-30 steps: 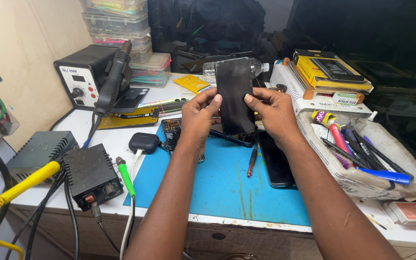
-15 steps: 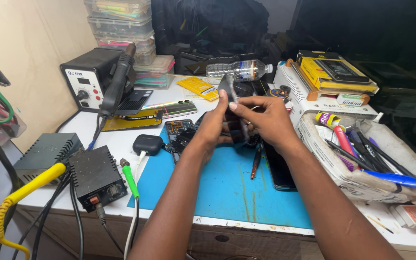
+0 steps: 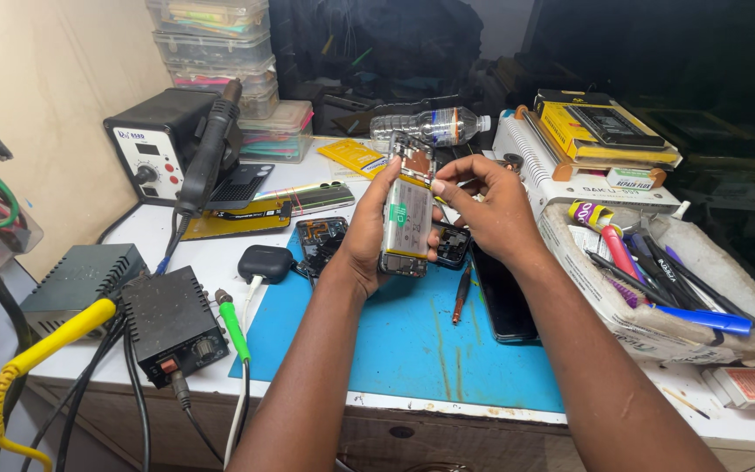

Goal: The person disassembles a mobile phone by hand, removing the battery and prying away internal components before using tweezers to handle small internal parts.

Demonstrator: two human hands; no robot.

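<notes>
Phone [image 3: 406, 210] with its back cover off stands upright above the far part of the blue mat [image 3: 412, 350], well in from the near edge of the desk [image 3: 220, 253], battery and circuit board facing the camera. The left hand [image 3: 369, 232] has its grip clamped along the phone's left side, thumb against the edge. The right hand [image 3: 491, 205] pinches the top right corner, fingers together on the frame.

Judging by its look, it is light and stiff but fragile: bare parts and thin connectors call for holding it by the side rails only, never pressing the battery or board.

On the mat beyond the wrists lie a screwdriver [image 3: 461, 293] and a dark phone screen [image 3: 504, 297]; a water bottle [image 3: 430, 127] lies toward the far edge.

Half a second ago the phone was turned edge-on between both hands; now it faces flat toward the camera, and sits a little higher.
</notes>
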